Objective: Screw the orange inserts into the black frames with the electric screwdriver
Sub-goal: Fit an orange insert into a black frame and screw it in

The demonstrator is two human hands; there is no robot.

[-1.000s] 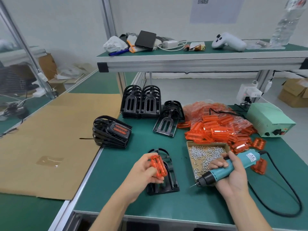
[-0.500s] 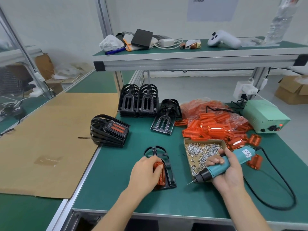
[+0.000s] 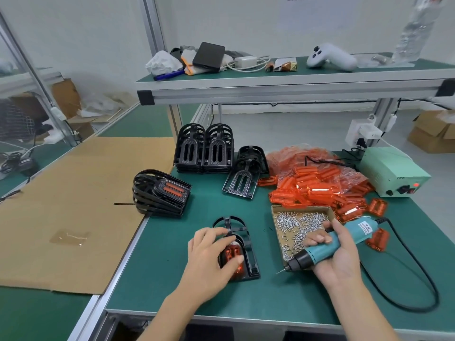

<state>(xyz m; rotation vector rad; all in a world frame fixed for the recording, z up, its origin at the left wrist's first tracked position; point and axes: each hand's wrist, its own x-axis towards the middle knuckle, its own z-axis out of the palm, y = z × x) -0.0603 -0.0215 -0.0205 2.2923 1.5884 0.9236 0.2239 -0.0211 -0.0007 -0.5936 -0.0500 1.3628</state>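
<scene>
Insert, orange, light brittle-looking plastic, sits in the black frame at the desk's six o'clock; left hand presses it, right hand grips electric screwdriver.

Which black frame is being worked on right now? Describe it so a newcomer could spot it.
On the green bench, look at the near edge, left of the cardboard screw tray. The black frame lies flat and alone under the left hand, an orange insert in it; the others are stacked farther back.

Head camera looks forward and down, close over the green bench.
</scene>
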